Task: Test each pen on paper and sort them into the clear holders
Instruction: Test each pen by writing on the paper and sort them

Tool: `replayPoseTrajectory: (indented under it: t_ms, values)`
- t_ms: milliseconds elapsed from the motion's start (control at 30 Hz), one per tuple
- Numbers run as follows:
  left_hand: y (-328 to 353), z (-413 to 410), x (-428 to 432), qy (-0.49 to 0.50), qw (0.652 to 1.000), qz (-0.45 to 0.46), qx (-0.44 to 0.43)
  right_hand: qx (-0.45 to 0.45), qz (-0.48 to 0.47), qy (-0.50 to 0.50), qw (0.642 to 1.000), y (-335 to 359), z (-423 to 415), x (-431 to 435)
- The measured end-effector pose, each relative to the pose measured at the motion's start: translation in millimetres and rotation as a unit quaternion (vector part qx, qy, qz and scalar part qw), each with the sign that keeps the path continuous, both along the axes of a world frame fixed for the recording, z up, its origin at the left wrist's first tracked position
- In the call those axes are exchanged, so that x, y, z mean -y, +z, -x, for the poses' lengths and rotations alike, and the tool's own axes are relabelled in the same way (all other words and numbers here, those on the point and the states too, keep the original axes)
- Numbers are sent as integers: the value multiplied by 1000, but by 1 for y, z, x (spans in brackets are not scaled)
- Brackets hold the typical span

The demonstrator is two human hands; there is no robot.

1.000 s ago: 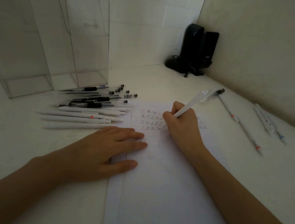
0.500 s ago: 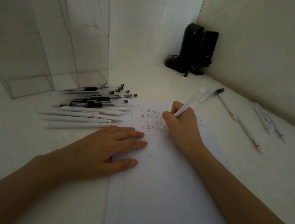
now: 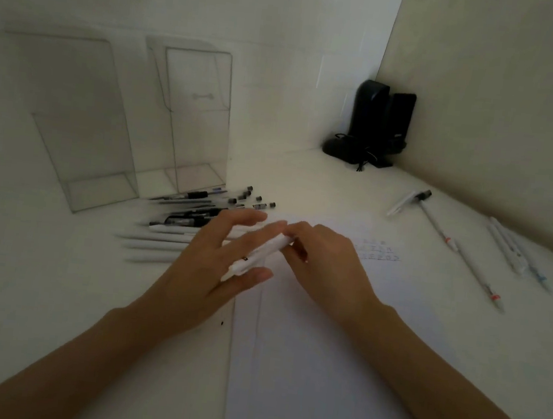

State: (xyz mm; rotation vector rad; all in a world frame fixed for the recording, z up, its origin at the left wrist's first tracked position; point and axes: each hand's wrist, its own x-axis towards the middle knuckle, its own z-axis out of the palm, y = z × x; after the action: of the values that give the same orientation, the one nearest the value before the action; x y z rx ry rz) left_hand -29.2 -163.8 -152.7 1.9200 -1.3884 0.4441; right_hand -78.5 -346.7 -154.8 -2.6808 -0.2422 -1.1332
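Pen [image 3: 259,255] at frame centre, above top of paper [image 3: 319,369], slanting lower-left to upper-right. Left hand [image 3: 213,271] pinches lower end, thumb against near-straight fingers. Right hand [image 3: 327,266] curls fingers round upper end. Two-hand hold likely means retracting tip or handover after test, before sorting. Pen has white barrel and small dark mark near left thumb; blurred, tip hidden. Pile [image 3: 184,219] centre-left, likely untested, just beside holders [image 3: 80,138] upper left, which look empty. Loose pens [image 3: 469,262] lie apart at right.

I record glossy clear plastic holders [image 3: 193,113] upper left, matt white paper sheet [image 3: 321,352] lower centre, smooth white plastic pen [image 3: 263,251] centre.
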Motion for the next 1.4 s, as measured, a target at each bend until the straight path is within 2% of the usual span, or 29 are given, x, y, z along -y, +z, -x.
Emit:
replayPoseTrajectory:
  t_ms: [133,233,300,467,600,667,833,1033,1200,1267,1333,1400]
  values:
    - [0,-1,2,-8,999,27,19,-117,-61,12,991,9,3,1]
    - [-1,-4,2,13,999,30,9,-107,-82,-82,988,21,4,22]
    - [-1,-5,1,44,998,8,42,-118,-93,-154,977,31,0,47]
    - [-3,-6,2,76,992,-40,98,-245,-71,-304,918,34,-11,125]
    - [-7,-9,4,100,979,-105,142,-230,-204,-382,871,25,-18,149]
    - [-10,-12,4,114,977,-118,133,-219,-266,-409,845,26,-26,153]
    - [-9,-35,6,167,972,-123,110,-254,-309,-430,809,30,-46,166]
    - [-16,-51,10,192,968,-155,52,-279,-336,-357,826,34,-38,175]
    - [-13,-44,18,143,979,-133,63,-374,-324,-288,820,48,-12,161]
    - [-10,-38,24,122,984,-123,51,-370,-332,-276,823,56,1,152]
    - [-8,-30,31,98,987,-117,57,-319,-307,-281,851,63,13,143]
    - [-6,-22,36,63,988,-123,67,-253,-189,-312,896,68,28,128]
